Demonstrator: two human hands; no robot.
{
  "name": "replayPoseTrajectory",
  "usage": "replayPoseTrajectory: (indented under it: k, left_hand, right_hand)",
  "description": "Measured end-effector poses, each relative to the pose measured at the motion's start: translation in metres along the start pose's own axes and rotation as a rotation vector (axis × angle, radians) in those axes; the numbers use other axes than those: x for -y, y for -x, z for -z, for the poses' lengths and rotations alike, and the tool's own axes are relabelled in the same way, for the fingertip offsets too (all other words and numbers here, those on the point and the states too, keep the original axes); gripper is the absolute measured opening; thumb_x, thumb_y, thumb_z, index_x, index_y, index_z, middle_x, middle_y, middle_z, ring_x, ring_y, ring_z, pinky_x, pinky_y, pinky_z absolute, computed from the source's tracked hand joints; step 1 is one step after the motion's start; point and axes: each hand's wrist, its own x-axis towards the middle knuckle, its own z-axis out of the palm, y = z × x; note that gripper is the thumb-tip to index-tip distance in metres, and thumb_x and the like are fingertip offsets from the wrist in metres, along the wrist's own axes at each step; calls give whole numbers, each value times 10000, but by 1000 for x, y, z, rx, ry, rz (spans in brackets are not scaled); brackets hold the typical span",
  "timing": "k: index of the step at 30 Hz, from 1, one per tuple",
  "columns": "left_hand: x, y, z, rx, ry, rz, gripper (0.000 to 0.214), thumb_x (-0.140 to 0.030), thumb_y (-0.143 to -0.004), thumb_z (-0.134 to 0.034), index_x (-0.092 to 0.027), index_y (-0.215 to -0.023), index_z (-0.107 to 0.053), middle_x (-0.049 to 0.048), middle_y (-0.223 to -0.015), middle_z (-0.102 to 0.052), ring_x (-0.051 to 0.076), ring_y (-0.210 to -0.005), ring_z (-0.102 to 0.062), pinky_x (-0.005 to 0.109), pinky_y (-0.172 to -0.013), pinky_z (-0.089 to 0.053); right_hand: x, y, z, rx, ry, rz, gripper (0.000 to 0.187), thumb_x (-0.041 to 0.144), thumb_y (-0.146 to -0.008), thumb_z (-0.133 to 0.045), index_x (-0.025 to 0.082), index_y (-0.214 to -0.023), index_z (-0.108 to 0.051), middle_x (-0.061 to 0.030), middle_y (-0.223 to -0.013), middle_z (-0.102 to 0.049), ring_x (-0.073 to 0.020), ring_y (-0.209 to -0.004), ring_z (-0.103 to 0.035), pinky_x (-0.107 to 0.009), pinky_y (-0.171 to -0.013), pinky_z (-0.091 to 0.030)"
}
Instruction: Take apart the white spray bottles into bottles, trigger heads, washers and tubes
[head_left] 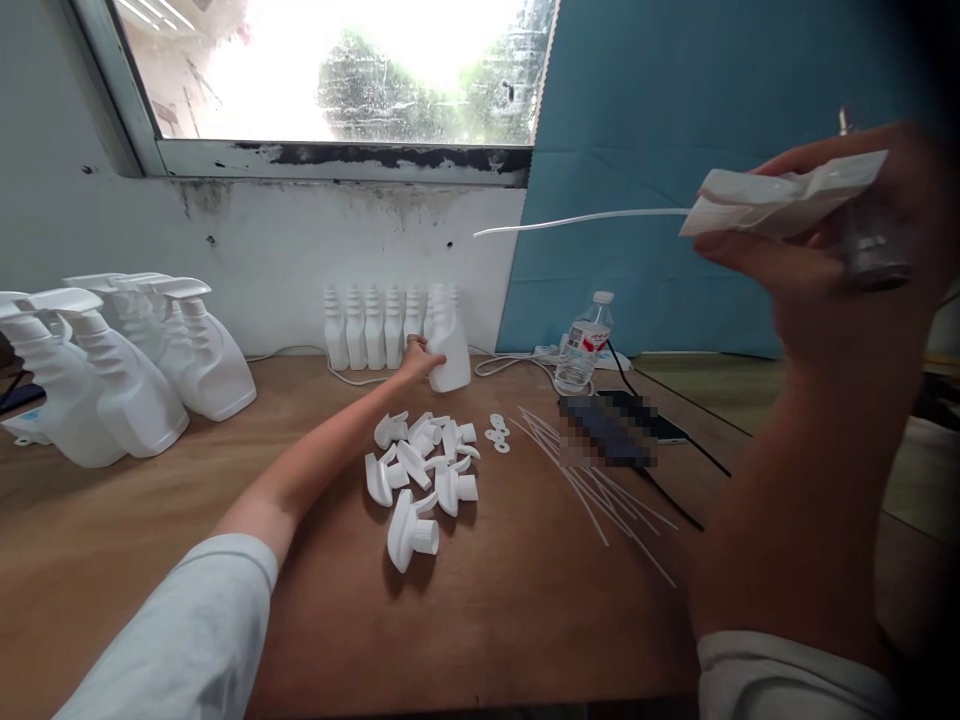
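At the back of the table, my left hand (pixel 421 358) grips a white spray bottle (pixel 451 350) that has no top on it. Beside it, several more topless bottles (pixel 354 330) stand in a row against the wall. My right hand (pixel 817 220), raised at the upper right, is closed around a white trigger sprayer head (pixel 780 200). A thin white dip tube (pixel 585 217) sticks out of this head toward the left. Loose sprayer heads (pixel 411 535) lie in a group at the middle of the table, with small white washers (pixel 498 434) and loose dip tubes (pixel 592 470) to their right.
Several bottles with sprayer tops (pixel 142 400) stand at the left. A clear water bottle (pixel 583 345) is at the back right, near white cables, with a dark pixelated object (pixel 611 430) and black cords in front. A window (pixel 337 80) and blue curtain (pixel 660 120) are behind.
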Motion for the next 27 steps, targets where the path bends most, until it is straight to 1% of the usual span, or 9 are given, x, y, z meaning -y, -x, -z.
replayPoseTrajectory:
  k: [6, 9, 12, 15, 18, 20, 22, 24, 27]
  left_hand:
    - [4, -3, -55, -104, -201, -110, 337, -287, -886, -597, -131, -1179, -538, 106, -1203, -538, 231, -1052, -555, 427, -883, -488]
    - [8, -6, -67, -143, -251, -109, 348, -306, -908, -570, -140, -1211, -535, 111, -1226, -541, 236, -1059, -566, 442, -884, -498]
    - [12, -8, -72, -169, -271, -93, 358, -311, -911, -566, -141, -1224, -531, 113, -1229, -543, 237, -1061, -571, 444, -883, -503]
    - [11, -6, -71, -170, -260, -68, 347, -304, -915, -558, -145, -1222, -531, 109, -1232, -539, 238, -1066, -565, 449, -887, -498]
    - [4, -2, -65, -157, -218, -40, 455, -286, -815, -690, -111, -1191, -503, 141, -1231, -510, 266, -1102, -532, 456, -933, -455]
    - [-6, 3, -59, -149, -171, -31, 565, -269, -708, -788, -90, -1138, -468, 176, -1213, -484, 286, -1126, -505, 443, -967, -418]
    - [-18, 12, -50, -132, -109, -35, 538, -264, -708, -786, -106, -1082, -434, 177, -1180, -472, 273, -1122, -498, 410, -963, -416]
    - [-31, 31, -40, -80, -33, -48, 396, -255, -794, -699, -140, -1038, -408, 140, -1127, -478, 229, -1063, -526, 364, -895, -462]
    - [-48, 77, -18, 79, 86, -71, 261, -231, -852, -612, -172, -982, -392, 81, -1015, -494, 166, -899, -569, 286, -724, -517]
  right_hand:
    - [3, 0, -2, -20, -145, 17, 334, 240, -612, -828, 200, -918, -702, -25, -845, -636, -157, -774, -603, -264, -611, -404]
    - [4, 0, 0, -1, -152, -3, 307, 243, -628, -810, 208, -914, -704, -18, -829, -632, -148, -734, -589, -272, -610, -420]
    - [0, 0, 1, 37, -116, -2, 342, 225, -641, -785, 213, -968, -686, -17, -890, -632, -180, -817, -605, -312, -678, -467]
    - [-4, -2, -1, 24, -60, 38, 383, 193, -627, -767, 207, -996, -664, -14, -903, -612, -196, -854, -597, -349, -741, -463]
    - [-3, -3, -5, -9, -108, 53, 393, 147, -636, -737, 202, -1015, -644, -12, -891, -576, -153, -791, -557, -298, -690, -419]
    - [-1, -3, -8, -12, -135, 42, 345, 136, -641, -735, 186, -968, -638, -5, -842, -537, -120, -730, -500, -265, -641, -370]
    - [2, -3, -11, -2, -108, 42, 262, 167, -646, -753, 172, -870, -617, 9, -783, -480, -103, -695, -432, -256, -621, -318]
    - [5, -2, -13, 0, -47, 57, 263, 215, -640, -773, 173, -793, -564, 22, -754, -431, -96, -679, -381, -253, -607, -277]
    - [11, -1, -17, -46, -1, 48, 315, 247, -621, -781, 184, -742, -497, 35, -734, -387, -88, -640, -366, -245, -575, -265]
